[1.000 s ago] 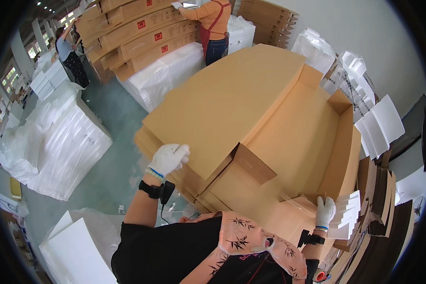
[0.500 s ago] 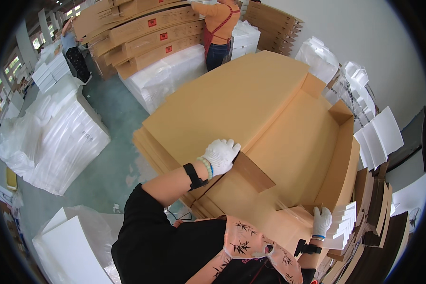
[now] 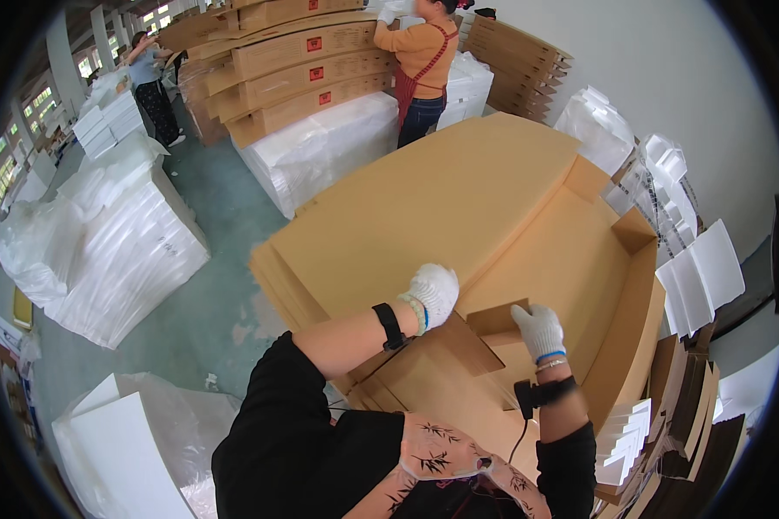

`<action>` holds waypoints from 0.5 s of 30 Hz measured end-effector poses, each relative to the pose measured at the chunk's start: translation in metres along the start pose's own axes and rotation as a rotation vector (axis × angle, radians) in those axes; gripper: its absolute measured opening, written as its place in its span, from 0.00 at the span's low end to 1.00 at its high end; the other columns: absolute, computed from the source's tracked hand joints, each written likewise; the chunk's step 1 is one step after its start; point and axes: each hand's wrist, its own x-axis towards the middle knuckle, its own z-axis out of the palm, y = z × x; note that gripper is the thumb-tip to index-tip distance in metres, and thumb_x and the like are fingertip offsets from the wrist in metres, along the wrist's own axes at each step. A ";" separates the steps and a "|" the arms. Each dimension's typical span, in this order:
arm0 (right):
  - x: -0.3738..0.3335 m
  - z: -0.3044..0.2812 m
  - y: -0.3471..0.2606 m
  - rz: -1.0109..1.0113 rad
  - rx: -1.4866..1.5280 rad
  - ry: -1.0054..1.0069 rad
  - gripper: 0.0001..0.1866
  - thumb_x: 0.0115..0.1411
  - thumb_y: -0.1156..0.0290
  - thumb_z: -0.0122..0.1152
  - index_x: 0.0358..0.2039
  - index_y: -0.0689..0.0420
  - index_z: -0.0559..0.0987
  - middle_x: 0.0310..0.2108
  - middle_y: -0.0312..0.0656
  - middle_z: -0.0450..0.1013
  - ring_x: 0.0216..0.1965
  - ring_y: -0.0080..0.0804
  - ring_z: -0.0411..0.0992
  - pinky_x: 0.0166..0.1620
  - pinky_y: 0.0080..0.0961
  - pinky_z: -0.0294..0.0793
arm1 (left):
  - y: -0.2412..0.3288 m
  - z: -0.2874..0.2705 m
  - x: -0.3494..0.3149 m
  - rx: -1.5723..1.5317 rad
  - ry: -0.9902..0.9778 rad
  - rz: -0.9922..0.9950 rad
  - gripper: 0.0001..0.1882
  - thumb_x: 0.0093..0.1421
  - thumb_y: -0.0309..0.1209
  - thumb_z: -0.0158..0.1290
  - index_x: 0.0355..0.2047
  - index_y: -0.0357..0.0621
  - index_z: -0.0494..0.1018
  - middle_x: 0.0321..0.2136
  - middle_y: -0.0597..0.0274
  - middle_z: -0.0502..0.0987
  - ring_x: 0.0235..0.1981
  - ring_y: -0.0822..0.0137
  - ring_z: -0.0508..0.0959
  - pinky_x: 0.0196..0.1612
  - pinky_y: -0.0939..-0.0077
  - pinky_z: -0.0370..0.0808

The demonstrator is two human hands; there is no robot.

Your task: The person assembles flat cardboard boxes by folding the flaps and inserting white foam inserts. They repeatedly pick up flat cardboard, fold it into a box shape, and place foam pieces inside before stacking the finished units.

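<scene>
Head view, only one: open carton [image 3: 627, 333], big, brown, low-walled, lies in front of the person, its inside showing a bare cardboard floor; a wide flat cardboard panel [image 3: 415, 199] sits alongside it to the left. Left hand [image 3: 435, 292], white knit glove, is at the carton's near left corner, by the end of the long fold; fingers curled downward, fingertips hidden, so can't tell if its grip has hold of anything. Right hand [image 3: 541, 331], same glove, is at the right end of a short brown flap [image 3: 496, 320] at the carton's near end, thumb against it, fingers bent; can't tell how tight that grip is. Around: clear plastic bag [image 3: 186, 424] lower left with a white panel [image 3: 121, 454] in it; plastic-wrapped white stack [image 3: 130, 251] on the left floor; closed cartons [image 3: 277, 56] piled at back on a plastic-wrapped white block [image 3: 337, 138]; bagged white pieces [image 3: 595, 130] by the wall.
</scene>
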 end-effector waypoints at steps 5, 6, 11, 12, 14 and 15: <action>0.028 0.069 -0.024 -0.014 0.478 -0.446 0.25 0.60 0.49 0.54 0.36 0.63 0.79 0.32 0.55 0.77 0.35 0.49 0.76 0.39 0.39 0.74 | -0.021 -0.008 -0.011 -0.347 0.099 0.085 0.29 0.56 0.45 0.54 0.50 0.34 0.71 0.47 0.48 0.73 0.50 0.49 0.73 0.52 0.57 0.72; 0.030 0.077 -0.035 -0.121 0.313 -0.396 0.25 0.61 0.50 0.55 0.37 0.64 0.79 0.32 0.52 0.77 0.33 0.44 0.76 0.38 0.36 0.75 | -0.023 -0.004 -0.012 -0.401 0.130 0.082 0.29 0.56 0.46 0.54 0.51 0.37 0.71 0.49 0.50 0.73 0.51 0.49 0.72 0.52 0.57 0.71; 0.029 0.057 -0.064 0.124 0.491 -0.524 0.23 0.60 0.54 0.58 0.41 0.64 0.77 0.34 0.45 0.76 0.35 0.35 0.77 0.37 0.33 0.76 | -0.024 0.020 -0.007 -0.428 0.275 0.067 0.29 0.57 0.48 0.53 0.54 0.45 0.70 0.53 0.54 0.70 0.54 0.49 0.70 0.55 0.56 0.70; 0.026 0.050 -0.063 0.185 0.616 -0.513 0.25 0.58 0.53 0.58 0.42 0.65 0.77 0.34 0.48 0.76 0.35 0.37 0.77 0.38 0.34 0.76 | -0.027 0.022 -0.006 -0.422 0.290 0.089 0.29 0.57 0.48 0.53 0.55 0.45 0.69 0.54 0.54 0.70 0.54 0.49 0.69 0.55 0.56 0.70; 0.025 0.049 -0.055 0.265 0.779 -0.503 0.26 0.55 0.54 0.59 0.44 0.65 0.76 0.34 0.50 0.76 0.36 0.39 0.77 0.40 0.35 0.76 | -0.029 0.025 -0.006 -0.414 0.289 0.091 0.30 0.56 0.46 0.53 0.56 0.45 0.69 0.54 0.54 0.69 0.54 0.49 0.69 0.56 0.55 0.69; 0.028 0.049 -0.045 0.291 0.822 -0.492 0.26 0.54 0.55 0.60 0.45 0.64 0.76 0.34 0.49 0.76 0.36 0.39 0.77 0.40 0.35 0.77 | -0.027 0.023 -0.003 -0.411 0.274 0.086 0.30 0.56 0.46 0.53 0.56 0.46 0.68 0.55 0.54 0.69 0.54 0.48 0.69 0.56 0.55 0.69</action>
